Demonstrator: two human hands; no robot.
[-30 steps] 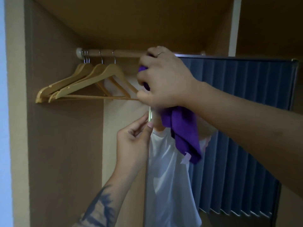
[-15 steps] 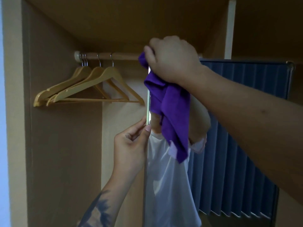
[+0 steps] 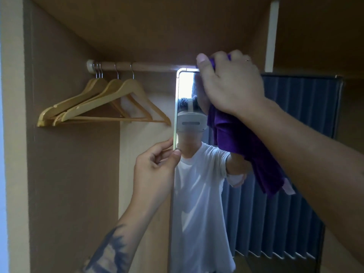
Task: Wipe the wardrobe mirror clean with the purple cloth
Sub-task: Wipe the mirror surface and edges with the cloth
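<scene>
- The right hand grips the purple cloth with curled fingers and holds it against the top edge of the mirror, up by the rail
- The bulk of the purple cloth hangs down below that hand's wrist, draping in front of the glass; a pale tag shows at its lower end
- The left hand pinches the left edge of the mirror between thumb and fingers, roughly a third of the way down the visible frame; the forearm below it bears a dark tattoo
- The mirror is a tall panel with a pale frame and a rounded top-left corner, standing at the right of the open wardrobe
- In the glass appears the reflection of a person in a white T-shirt wearing a head-mounted device, and pleated blue vertical blinds
- A wooden hanging rail runs across the top of the wardrobe interior, its right part passing behind the mirror's upper corner
- Several empty wooden hangers hang bunched together at the left end of the rail, left of the mirror; their lower ends come close to its frame
</scene>
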